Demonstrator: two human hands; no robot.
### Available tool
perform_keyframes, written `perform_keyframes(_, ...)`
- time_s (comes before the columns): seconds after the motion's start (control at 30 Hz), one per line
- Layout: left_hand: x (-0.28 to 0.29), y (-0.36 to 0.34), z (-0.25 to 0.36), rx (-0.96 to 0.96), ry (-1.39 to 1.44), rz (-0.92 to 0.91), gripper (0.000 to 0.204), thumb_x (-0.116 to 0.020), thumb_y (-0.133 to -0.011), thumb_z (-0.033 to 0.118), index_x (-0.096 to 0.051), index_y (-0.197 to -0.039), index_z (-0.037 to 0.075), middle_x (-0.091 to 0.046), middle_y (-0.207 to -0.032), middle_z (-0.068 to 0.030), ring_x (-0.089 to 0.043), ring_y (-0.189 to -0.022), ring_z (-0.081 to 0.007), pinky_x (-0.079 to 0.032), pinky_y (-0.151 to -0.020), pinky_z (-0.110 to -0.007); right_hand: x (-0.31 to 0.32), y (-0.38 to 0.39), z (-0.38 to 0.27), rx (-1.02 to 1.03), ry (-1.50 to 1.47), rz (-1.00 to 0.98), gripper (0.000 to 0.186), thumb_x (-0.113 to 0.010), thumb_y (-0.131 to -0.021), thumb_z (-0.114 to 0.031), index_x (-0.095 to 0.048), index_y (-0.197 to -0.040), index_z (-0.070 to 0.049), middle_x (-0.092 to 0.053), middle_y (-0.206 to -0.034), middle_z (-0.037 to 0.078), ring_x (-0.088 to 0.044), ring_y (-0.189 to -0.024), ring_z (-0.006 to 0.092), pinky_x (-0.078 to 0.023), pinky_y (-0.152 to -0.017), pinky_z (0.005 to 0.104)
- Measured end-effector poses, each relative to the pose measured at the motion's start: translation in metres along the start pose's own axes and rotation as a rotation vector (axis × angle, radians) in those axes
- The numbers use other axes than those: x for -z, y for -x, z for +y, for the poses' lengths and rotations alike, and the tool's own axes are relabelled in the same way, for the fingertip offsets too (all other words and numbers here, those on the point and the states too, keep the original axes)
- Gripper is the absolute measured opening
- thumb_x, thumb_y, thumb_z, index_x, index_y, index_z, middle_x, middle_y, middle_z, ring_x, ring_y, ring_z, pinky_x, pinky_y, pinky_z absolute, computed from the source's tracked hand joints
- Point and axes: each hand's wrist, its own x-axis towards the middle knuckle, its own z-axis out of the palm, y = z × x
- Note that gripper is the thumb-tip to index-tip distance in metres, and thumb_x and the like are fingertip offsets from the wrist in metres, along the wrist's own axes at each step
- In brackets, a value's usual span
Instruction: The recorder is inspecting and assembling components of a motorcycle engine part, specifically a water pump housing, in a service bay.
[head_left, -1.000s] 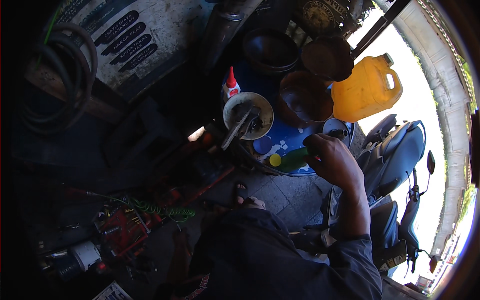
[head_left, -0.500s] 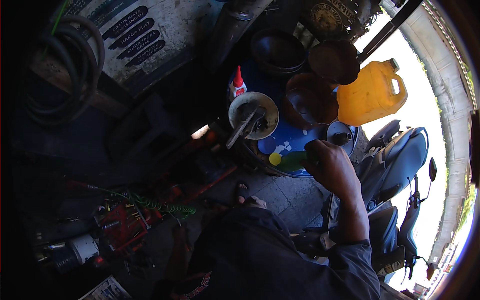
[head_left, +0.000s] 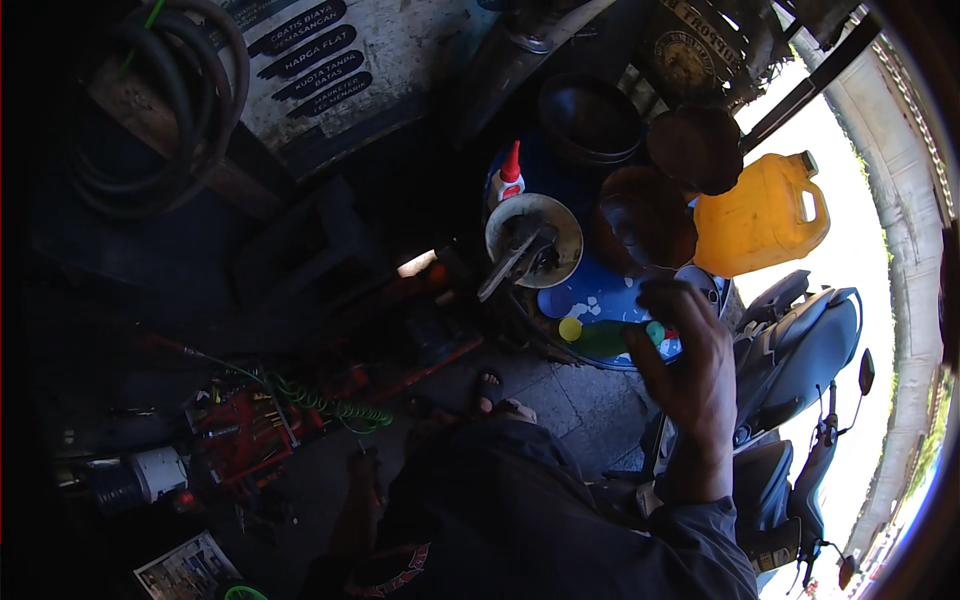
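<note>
A dark grey motor scooter (head_left: 825, 320) stands at the right, beyond the counter. The round counter (head_left: 620, 290), topped in worn, flaking blue, carries most of the things near the person. At its far right sits a big yellow plastic jerrycan (head_left: 755, 225) with a dark cap, just beside 3 dark round bowls, of which the nearest is a deep, rusty-brown bowl (head_left: 640, 220).

On the floor to the left lies a red tool tray (head_left: 245, 430) full of metal pieces, with a coiled green hose (head_left: 325, 408) next to it.

The right hand (head_left: 648, 315) reaches over the near right of the counter. Its thumb and fingers are parted, with a gap showing between them, so it looks released. The left hand (head_left: 366, 465) is low in deep shadow; I cannot tell whether it grasps anything.

The round cream bowl (head_left: 533, 205), with dark tools in it, stands left of the rusty-brown bowl. The slim green bottle (head_left: 603, 340) lies at the counter's near edge, a round yellow piece at its left end. Its right end reaches under the right hand's thumb; whether they touch cannot be told. A small white bottle with a pointed red cap (head_left: 510, 175) stands behind the cream bowl.
</note>
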Motion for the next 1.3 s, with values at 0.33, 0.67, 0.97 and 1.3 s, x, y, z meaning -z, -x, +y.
perform_keyframes(0.33, -0.013, 0.011, 0.0, 0.014, 0.073, -0.034, 0.039, -0.074, -0.08, 0.031, -0.068, -0.092, -0.006, -0.067, -0.071, -0.0117, -0.061, -0.057, -0.0199, -0.047, -0.053, -0.037, -0.177, -0.005, 0.023, -0.321, 0.063, -0.352, 0.061, -0.067, -0.087, -0.033, -0.046, -0.122, 0.012, -0.033, -0.137, 0.052, -0.06, -0.101, 0.0589, -0.052, -0.091, 0.0534)
perform_keyframes(0.67, -0.004, 0.016, -0.005, -0.001, -0.061, 0.002, 0.041, -0.069, -0.08, 0.036, -0.07, -0.082, -0.005, -0.068, -0.068, -0.0123, -0.066, -0.059, -0.0227, -0.052, -0.061, -0.039, -0.191, -0.022, 0.03, -0.492, 0.078, -0.354, 0.052, -0.062, -0.089, -0.038, -0.054, -0.114, 0.007, -0.048, -0.128, 0.042, -0.06, -0.104, 0.0552, -0.05, -0.09, 0.0554)
perform_keyframes(0.97, -0.001, 0.048, 0.026, 0.055, 0.01, 0.065, 0.049, -0.067, -0.081, 0.035, -0.07, -0.11, -0.004, -0.07, -0.103, -0.0254, -0.07, -0.095, -0.0332, -0.054, -0.081, -0.045, -0.17, 0.012, -0.022, -0.156, -0.315, -0.458, 0.041, -0.062, -0.086, -0.013, -0.058, -0.123, 0.004, -0.067, -0.108, 0.027, -0.07, -0.086, 0.0387, -0.054, -0.077, 0.044)
perform_keyframes(1.3, 0.02, 0.144, 0.176, -0.06, 0.614, 0.006, 0.031, -0.068, -0.089, 0.033, -0.067, -0.082, 0.003, -0.064, -0.068, -0.0059, -0.058, -0.06, -0.0162, -0.046, -0.057, -0.035, -0.306, 0.058, -0.101, 0.123, -0.472, -1.221, 0.108, -0.086, -0.074, -0.045, -0.028, -0.148, 0.009, -0.058, -0.13, 0.03, -0.058, -0.122, 0.04, -0.045, -0.103, 0.0434)
